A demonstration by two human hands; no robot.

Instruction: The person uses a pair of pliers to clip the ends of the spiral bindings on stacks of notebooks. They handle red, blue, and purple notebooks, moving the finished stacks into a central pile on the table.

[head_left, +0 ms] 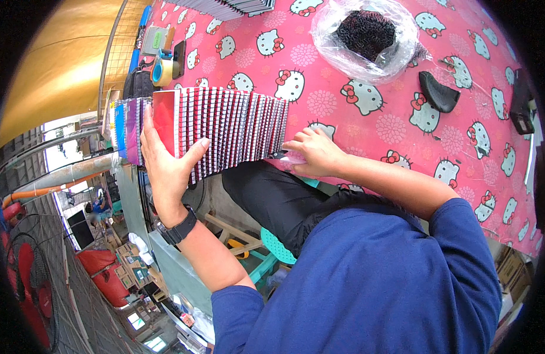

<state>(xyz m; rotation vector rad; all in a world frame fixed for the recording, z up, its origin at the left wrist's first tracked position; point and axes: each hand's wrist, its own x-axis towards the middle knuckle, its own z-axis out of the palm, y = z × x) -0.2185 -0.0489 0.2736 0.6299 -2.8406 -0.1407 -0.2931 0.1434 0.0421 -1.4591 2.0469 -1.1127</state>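
A long row of spiral-bound notebooks point(231, 127) stands packed along the near left edge of the table, their bound edges upward in red, black and white. Against the red cover point(164, 121) near the row's left end lies my left hand point(166, 159), fingers straight and thumb stretched apart over the bindings. Beyond that hand are blue and purple covers point(131, 127). My right hand point(317, 150) rests at the table edge just past the row's right end, fingers bent. Beside its fingertips are a small dark piece point(277, 156) and some pinkish plastic; what it pinches is hidden.
A pink cartoon-patterned cover point(396, 127) spreads over the table. A clear plastic bag point(325, 44) holds a mass of black curly pieces point(367, 34). A curved black object point(439, 92) lies at right. Tape rolls point(162, 72) and more notebooks point(231, 7) stand farther back. Below is a green stool point(275, 245).
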